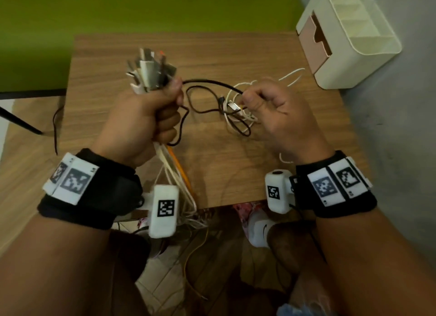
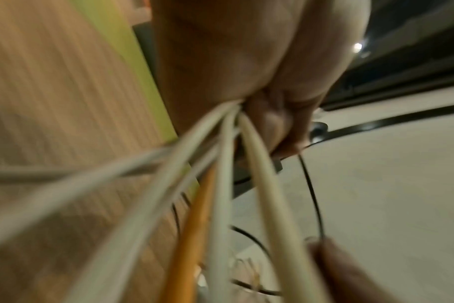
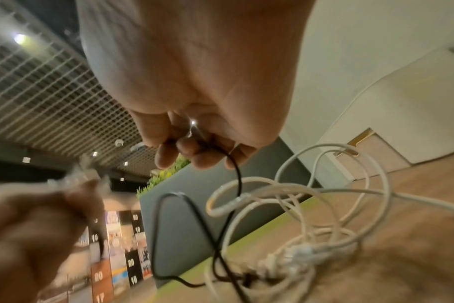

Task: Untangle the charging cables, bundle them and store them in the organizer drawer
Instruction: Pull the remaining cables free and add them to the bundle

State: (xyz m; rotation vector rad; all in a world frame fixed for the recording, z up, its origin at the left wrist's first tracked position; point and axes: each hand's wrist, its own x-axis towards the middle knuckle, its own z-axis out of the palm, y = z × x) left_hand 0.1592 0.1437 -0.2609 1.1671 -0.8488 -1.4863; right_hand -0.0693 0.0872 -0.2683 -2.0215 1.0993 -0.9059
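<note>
My left hand (image 1: 151,112) is a fist round a bundle of cables; their plugs (image 1: 151,72) fan out above it and white and orange cords (image 1: 175,171) hang below, off the table's front edge. In the left wrist view the white cords (image 2: 220,184) and an orange cord (image 2: 194,235) stream out of the left hand (image 2: 246,71). A black cable (image 1: 210,81) runs from the left thumb to my right hand (image 1: 266,103), which pinches it. In the right wrist view the right hand (image 3: 194,147) pinches the black cable (image 3: 237,176) above a tangle of white cables (image 3: 311,235).
A loose knot of white and dark cables (image 1: 236,117) lies on the wooden table (image 1: 113,79) between my hands. The cream organizer (image 1: 349,32) with an open pink drawer (image 1: 316,44) stands at the table's back right corner. A green wall lies behind.
</note>
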